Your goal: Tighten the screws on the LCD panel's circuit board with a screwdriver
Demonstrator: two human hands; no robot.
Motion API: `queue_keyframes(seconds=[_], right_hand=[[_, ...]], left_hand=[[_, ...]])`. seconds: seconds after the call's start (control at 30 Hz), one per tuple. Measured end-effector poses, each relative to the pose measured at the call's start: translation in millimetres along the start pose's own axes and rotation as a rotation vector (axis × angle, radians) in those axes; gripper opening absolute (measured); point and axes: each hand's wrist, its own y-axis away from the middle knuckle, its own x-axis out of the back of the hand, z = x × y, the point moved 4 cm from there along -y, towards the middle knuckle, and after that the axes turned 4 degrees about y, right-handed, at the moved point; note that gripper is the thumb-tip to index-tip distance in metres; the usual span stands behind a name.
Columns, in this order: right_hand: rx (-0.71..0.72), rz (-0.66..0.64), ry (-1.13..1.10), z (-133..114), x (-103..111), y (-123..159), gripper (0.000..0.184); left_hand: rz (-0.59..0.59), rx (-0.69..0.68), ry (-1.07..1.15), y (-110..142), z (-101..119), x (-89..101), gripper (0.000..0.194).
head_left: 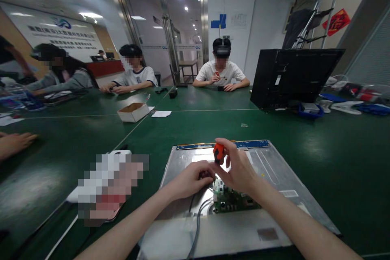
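head view: right hand (240, 170) grips an orange-black screwdriver (218, 152); a slip could scratch the green circuit board (233, 202); left hand (193, 178) curled, hold unclear.

The lone view looks from head height, forward and down across the green table (323, 158): metal panel (240, 227) close, between five and six o'clock; monitor (292, 77) farther, toward two; glass doors (143, 20) well back, near eleven.

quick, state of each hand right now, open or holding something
Left hand: fingers curled by the circuit board; whether it holds anything can't be told.
Right hand: closed, holding the orange-and-black tool handle.
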Motion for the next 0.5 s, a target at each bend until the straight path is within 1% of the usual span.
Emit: queue_keyframes(seconds=[0.1, 0.23, 0.37, 0.5], right_hand=[[0.023, 0.042, -0.020, -1.2, 1.9, -1.5, 0.043], [0.030, 0.006, -0.048, -1.6, 1.8, -3.5, 0.040], [0.020, -0.006, -0.022, -1.9, 2.2, -3.5, 0.043], [0.006, -0.070, -0.037, -2.4, 0.3, -3.4, 0.052]], left_hand=[[0.006, 0.001, 0.008, 0.1, 1.9, 0.5, 0.006], [-0.004, 0.002, 0.004, -0.5, 3.8, 0.6, 0.006], [-0.005, -0.012, -0.004, -0.6, 5.4, 1.3, 0.008], [-0.012, -0.016, -0.009, -0.5, 3.6, 1.0, 0.006]])
